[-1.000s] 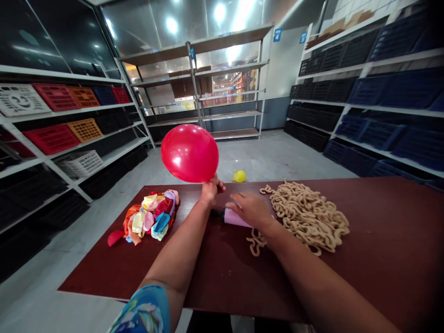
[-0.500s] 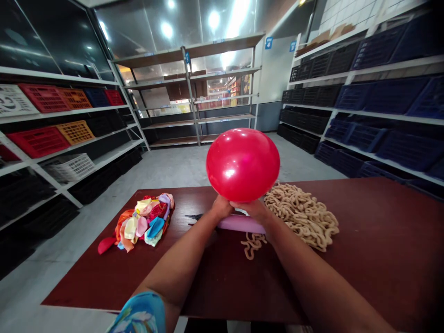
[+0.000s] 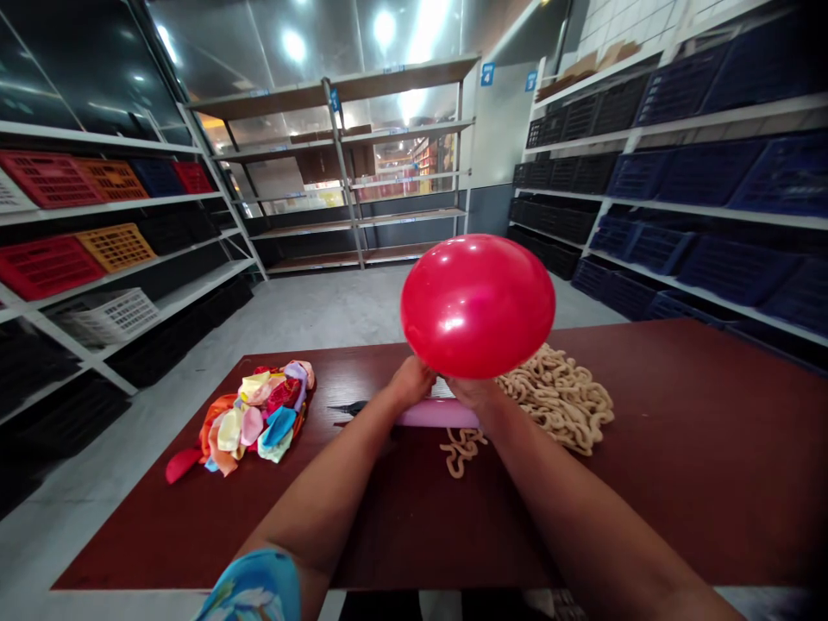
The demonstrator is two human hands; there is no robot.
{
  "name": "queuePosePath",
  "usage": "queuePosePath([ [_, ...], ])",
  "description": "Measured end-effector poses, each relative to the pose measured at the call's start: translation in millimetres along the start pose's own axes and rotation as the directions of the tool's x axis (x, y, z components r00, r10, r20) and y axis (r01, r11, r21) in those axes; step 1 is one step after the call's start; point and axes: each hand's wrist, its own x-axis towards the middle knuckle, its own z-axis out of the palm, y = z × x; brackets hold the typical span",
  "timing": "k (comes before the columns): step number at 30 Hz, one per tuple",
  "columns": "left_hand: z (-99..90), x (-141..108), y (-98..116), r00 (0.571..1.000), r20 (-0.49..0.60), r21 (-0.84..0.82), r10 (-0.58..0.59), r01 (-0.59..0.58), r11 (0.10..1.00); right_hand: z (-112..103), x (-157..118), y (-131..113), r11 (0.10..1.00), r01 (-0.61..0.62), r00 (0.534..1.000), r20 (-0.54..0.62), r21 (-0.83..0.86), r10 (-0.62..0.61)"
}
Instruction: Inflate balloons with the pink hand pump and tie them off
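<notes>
A large inflated red balloon (image 3: 477, 306) rises above the table, in front of me. At its underside, my right hand (image 3: 471, 392) is closed on the balloon's lower end, partly hidden by it. My left hand (image 3: 414, 382) is closed just left of the balloon's base; what its fingers pinch is too small and hidden to name. Beneath both hands lies a pink pump (image 3: 440, 413), a tube-shaped thing with a dark end. A short piece of beige cord (image 3: 461, 453) rests just in front of it.
The brown table (image 3: 453, 526) bears a pile of colourful deflated balloons (image 3: 255, 418) at left and a heap of beige cord (image 3: 562, 401) at right. Shelves with crates (image 3: 116, 246) stand at left, more crates (image 3: 737, 267) at right, and a metal rack (image 3: 349, 190) behind.
The red balloon has shifted right and looks slightly larger in view. My left hand shows a little apart from my right one now. The whole view has turned slightly.
</notes>
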Motion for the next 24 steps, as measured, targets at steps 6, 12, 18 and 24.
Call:
queuePosePath([
  [6,1.2,2,4,0.998,0.042,-0.119,-0.051,0.055,0.991,-5,1,-2,0.984,-0.134,0.990,0.056,0.119,0.128],
  [12,-3.0,-2,10,0.996,0.090,-0.128,0.029,-0.017,0.992,-11,0,-4,0.956,-0.231,0.968,0.146,0.184,0.206],
  [18,-1.3,-1,5,0.987,0.142,-0.237,0.078,-0.043,0.970,-13,1,-6,0.935,-0.274,0.953,0.196,0.224,0.232],
  [24,4.0,4,0,0.992,0.108,-0.627,0.068,0.015,0.779,-14,3,-6,0.939,-0.261,0.955,0.199,0.222,0.219],
])
